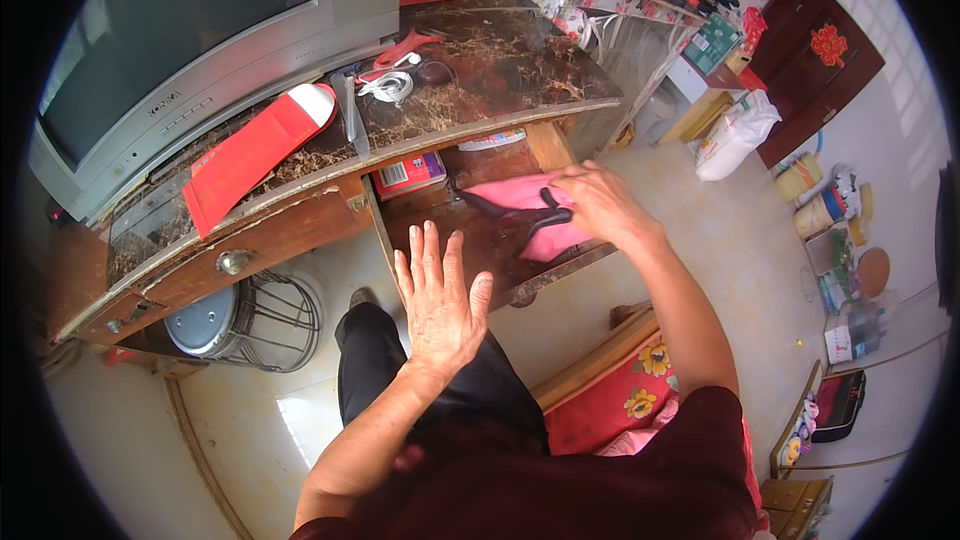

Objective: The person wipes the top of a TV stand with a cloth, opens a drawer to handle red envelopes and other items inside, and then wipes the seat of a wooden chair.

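A drawer (546, 146) stands pulled out under the dark marble-patterned desk top (510, 60). Inside it lies a flat pink piece, like cloth or a soft pouch (555, 238), with a black strap-like strip (545, 215) across it. My right hand (600, 202) reaches in from the right, its curled fingers closed on the upper edge of the pink piece; the fingertips are partly hidden. My left hand (442, 312) hovers at the drawer's near left corner, fingers stretched and apart, holding nothing. A red and purple box or booklet (410, 174) sits at the drawer's back left.
On the desk are a television (200, 70), a red envelope (250, 162), white earphones (388, 87) and a clear ruler-like strip (352, 118). A round metal-framed stool (245, 325) stands beneath at left. A red floral cushion (610, 405) is beside my legs; a white sack (735, 135) is at right.
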`<action>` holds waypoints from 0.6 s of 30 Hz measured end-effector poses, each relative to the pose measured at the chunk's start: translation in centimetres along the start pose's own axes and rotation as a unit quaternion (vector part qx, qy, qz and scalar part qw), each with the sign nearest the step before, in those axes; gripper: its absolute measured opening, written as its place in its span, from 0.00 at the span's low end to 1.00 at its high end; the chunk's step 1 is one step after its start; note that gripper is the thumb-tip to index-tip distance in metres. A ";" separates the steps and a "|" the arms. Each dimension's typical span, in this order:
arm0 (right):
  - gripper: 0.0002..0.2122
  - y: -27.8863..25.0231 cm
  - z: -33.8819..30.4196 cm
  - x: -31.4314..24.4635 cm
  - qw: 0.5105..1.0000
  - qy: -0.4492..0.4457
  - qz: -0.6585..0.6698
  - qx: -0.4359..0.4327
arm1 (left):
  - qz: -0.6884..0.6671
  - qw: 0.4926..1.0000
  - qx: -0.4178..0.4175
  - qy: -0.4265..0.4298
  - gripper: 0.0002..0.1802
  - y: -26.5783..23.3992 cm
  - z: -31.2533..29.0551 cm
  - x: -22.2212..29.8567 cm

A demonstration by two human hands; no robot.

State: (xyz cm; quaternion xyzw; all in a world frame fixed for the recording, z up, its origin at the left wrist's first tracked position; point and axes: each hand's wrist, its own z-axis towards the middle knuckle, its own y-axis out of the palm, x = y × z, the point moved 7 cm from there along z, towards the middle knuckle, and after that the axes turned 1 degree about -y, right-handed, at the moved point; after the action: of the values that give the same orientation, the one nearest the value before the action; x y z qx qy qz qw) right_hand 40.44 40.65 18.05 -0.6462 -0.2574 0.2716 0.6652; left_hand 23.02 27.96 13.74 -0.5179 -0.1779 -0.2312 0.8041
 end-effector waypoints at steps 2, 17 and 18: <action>0.09 0.2 -1.3 1.1 0.997 0.063 -0.038 -0.026 | -0.009 1.000 -0.005 -0.001 0.31 0.0 -0.1 -0.1; 0.17 5.4 2.3 -4.9 0.848 -0.070 0.524 0.045 | -0.017 1.000 -0.018 0.000 0.28 0.1 0.3 0.1; 0.18 3.2 2.5 -4.8 0.811 -0.002 0.582 0.063 | -0.011 1.000 -0.013 -0.005 0.28 -0.1 0.1 -0.4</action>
State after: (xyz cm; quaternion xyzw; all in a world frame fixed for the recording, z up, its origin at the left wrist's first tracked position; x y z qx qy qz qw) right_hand 35.19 39.21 14.94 -0.6315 0.1826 0.6248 0.4213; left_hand 22.66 28.09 13.62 -0.5274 -0.1844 -0.2404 0.7938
